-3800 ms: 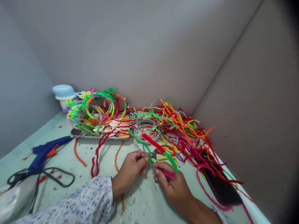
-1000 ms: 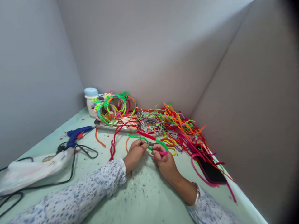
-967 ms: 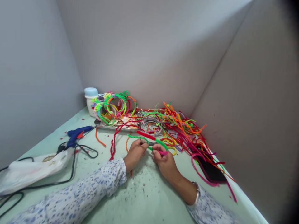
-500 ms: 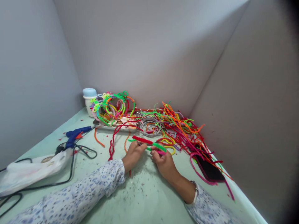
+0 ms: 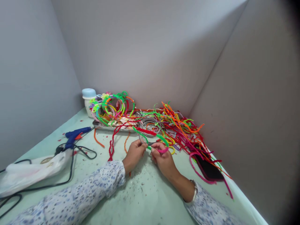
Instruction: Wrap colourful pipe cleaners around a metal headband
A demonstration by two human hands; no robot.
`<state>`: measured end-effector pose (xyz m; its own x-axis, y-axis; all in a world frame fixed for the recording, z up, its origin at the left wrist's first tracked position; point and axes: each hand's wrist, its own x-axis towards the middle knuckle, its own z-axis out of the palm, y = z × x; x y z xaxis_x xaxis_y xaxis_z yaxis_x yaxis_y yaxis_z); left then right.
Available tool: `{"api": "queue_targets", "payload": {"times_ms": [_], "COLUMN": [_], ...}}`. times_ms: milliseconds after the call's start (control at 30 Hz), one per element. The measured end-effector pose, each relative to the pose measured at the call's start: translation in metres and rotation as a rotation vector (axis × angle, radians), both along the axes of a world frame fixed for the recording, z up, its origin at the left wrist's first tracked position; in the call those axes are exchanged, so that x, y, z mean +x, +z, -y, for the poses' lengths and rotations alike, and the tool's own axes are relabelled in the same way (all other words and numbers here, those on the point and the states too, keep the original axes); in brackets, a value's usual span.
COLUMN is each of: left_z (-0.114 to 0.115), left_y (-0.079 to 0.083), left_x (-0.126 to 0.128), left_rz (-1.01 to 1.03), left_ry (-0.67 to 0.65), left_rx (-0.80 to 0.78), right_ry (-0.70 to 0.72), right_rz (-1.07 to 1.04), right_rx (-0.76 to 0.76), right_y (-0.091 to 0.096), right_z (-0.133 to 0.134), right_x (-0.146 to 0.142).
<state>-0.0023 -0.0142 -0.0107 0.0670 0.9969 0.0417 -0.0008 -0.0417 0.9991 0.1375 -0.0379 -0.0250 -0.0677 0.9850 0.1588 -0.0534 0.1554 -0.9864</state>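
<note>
Between my two hands is a wire hoop (image 5: 147, 132) wrapped partly in red, green and pink pipe cleaner, with a stretch of bare grey wire showing at its left side. My left hand (image 5: 136, 154) is closed, pinching the hoop's near left side between thumb and fingers. On the near right, by the pink part, my right hand (image 5: 163, 160) also pinches it with bent fingers. A loose green pipe cleaner end (image 5: 135, 130) sticks up at the upper left of the hoop. The fingertips partly hide the near edge.
Behind are a metal tray (image 5: 112, 127) with finished colourful hoops (image 5: 114, 107), coiled bare wire rings (image 5: 151, 120) and a heap of pipe cleaners (image 5: 180, 125). A blue glue gun (image 5: 75, 136) with a cord, a white plastic bag (image 5: 35, 172), a bottle (image 5: 88, 101) and a phone (image 5: 209, 168) lie around.
The hoop has tipped up, its far red and green side rising so that its round opening shows. Both hands keep their grip in nearly the same place.
</note>
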Motion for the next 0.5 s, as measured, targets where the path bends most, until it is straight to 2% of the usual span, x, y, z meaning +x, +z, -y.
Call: {"api": "queue_targets", "payload": {"times_ms": [233, 500], "left_z": [0.0015, 0.0042], "left_y": [0.0001, 0.0045], "left_x": [0.0015, 0.0035], "left_rz": [-0.012, -0.044], "left_ry": [0.011, 0.061], "left_rx": [-0.014, -0.040], "right_ry": [0.000, -0.067], "right_rz": [0.046, 0.101], "right_rx": [0.041, 0.076], "right_y": [0.0011, 0.0014], "right_z": [0.0041, 0.0065], "right_x": [-0.0003, -0.0026]}}
